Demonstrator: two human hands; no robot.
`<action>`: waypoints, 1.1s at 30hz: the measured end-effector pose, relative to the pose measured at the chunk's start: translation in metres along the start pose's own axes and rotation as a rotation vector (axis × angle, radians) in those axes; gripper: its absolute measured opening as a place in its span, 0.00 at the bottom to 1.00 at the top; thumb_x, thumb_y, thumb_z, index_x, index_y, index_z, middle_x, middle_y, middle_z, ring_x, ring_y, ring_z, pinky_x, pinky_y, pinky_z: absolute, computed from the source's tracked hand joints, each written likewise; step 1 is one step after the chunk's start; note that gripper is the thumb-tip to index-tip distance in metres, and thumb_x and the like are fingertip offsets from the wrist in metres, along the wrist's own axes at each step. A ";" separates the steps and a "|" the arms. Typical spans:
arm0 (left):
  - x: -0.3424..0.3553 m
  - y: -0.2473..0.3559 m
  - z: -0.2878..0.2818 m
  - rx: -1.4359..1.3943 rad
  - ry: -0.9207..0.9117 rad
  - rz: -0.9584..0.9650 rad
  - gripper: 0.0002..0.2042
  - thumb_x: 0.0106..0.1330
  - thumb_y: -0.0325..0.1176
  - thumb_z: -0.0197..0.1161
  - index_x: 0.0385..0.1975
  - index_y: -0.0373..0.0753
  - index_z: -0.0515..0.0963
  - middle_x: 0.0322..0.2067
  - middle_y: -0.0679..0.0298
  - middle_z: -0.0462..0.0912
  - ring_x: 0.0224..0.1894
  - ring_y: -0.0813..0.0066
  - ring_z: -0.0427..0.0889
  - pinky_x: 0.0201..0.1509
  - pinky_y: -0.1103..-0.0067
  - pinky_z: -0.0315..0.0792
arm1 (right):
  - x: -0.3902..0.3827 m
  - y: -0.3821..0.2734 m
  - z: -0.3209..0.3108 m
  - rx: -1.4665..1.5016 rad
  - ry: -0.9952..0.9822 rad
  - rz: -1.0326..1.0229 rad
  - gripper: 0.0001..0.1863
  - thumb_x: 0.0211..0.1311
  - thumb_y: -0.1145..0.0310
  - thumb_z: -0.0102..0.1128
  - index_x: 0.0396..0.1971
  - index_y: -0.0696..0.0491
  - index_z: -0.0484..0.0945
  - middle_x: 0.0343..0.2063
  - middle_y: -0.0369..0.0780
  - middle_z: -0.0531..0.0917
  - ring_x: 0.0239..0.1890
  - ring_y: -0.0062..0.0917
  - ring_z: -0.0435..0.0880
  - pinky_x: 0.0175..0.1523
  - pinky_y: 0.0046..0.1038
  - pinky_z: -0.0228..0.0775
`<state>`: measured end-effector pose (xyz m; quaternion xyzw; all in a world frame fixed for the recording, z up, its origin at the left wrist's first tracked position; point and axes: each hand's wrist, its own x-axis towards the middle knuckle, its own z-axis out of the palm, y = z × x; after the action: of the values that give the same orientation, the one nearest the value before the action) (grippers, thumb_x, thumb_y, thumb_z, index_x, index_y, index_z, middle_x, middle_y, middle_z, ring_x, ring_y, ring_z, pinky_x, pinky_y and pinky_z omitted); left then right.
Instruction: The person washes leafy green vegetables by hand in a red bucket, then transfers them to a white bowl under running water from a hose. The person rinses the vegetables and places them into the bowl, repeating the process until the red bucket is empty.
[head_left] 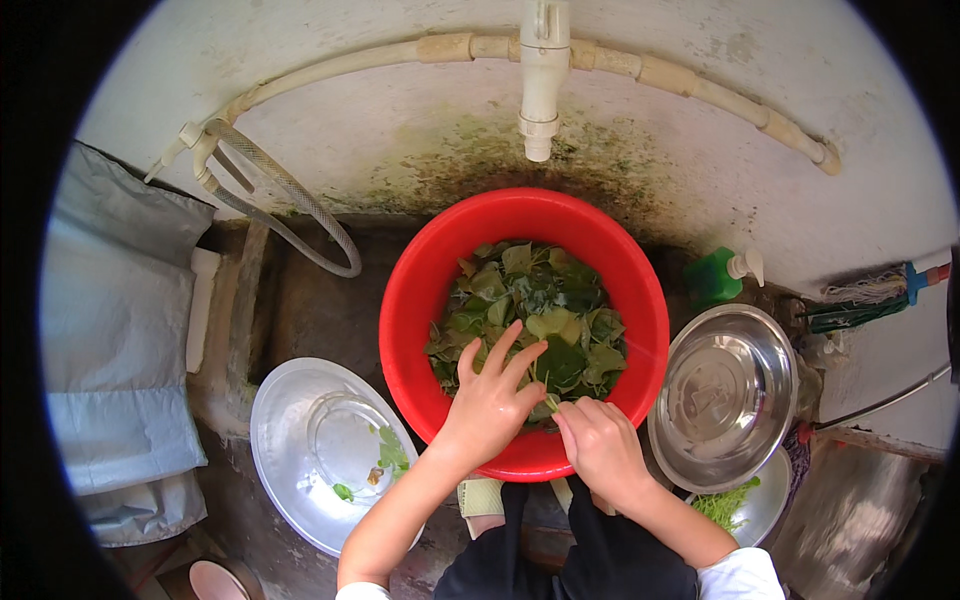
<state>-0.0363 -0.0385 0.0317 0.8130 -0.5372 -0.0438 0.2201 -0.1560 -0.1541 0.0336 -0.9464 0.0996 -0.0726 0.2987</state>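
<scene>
A red plastic basin [398, 320] holds a mass of green leaves [518, 295]. My left hand [492, 392] is over the basin's near part with its fingers spread among the leaves, its thumb beside a thin green stem [552, 402]. My right hand [600, 445] is closed on that stem at the basin's near right, close to my left thumb. Whether my left thumb presses on the stem is unclear.
At left are a shallow metal bowl [290, 450] with leaf scraps and a grey sheet [120, 340]. At right are a metal basin [700, 385], a bowl of greens [765, 505], a green pump bottle [710, 275] and a mop [880, 295]. Wall pipes [540, 90] and a hose [300, 200] are behind.
</scene>
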 end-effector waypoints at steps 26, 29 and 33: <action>-0.108 -0.150 -0.077 -0.056 0.395 -0.614 0.26 0.47 0.38 0.66 0.47 0.37 0.70 0.52 0.52 0.66 0.54 0.55 0.64 0.56 0.70 0.60 | 0.005 -0.004 -0.018 0.172 0.064 0.203 0.05 0.48 0.77 0.58 0.26 0.61 0.77 0.20 0.45 0.74 0.22 0.35 0.74 0.29 0.29 0.65; -0.231 -0.197 -0.042 0.003 0.367 -0.918 0.22 0.50 0.34 0.63 0.46 0.36 0.71 0.50 0.52 0.68 0.54 0.57 0.65 0.56 0.70 0.60 | 0.005 -0.005 -0.019 0.196 0.075 0.225 0.05 0.47 0.79 0.58 0.26 0.62 0.76 0.19 0.44 0.75 0.21 0.32 0.73 0.28 0.26 0.65; -0.439 -0.214 0.033 0.084 0.027 -1.400 0.25 0.47 0.34 0.65 0.47 0.31 0.69 0.46 0.44 0.69 0.52 0.49 0.66 0.56 0.67 0.60 | 0.000 -0.004 -0.023 0.232 0.067 0.254 0.05 0.48 0.79 0.58 0.27 0.64 0.76 0.19 0.43 0.75 0.21 0.28 0.74 0.29 0.23 0.64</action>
<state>-0.0477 0.4132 -0.1572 0.9761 0.1141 -0.1444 0.1154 -0.1594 -0.1636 0.0543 -0.8825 0.2192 -0.0770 0.4090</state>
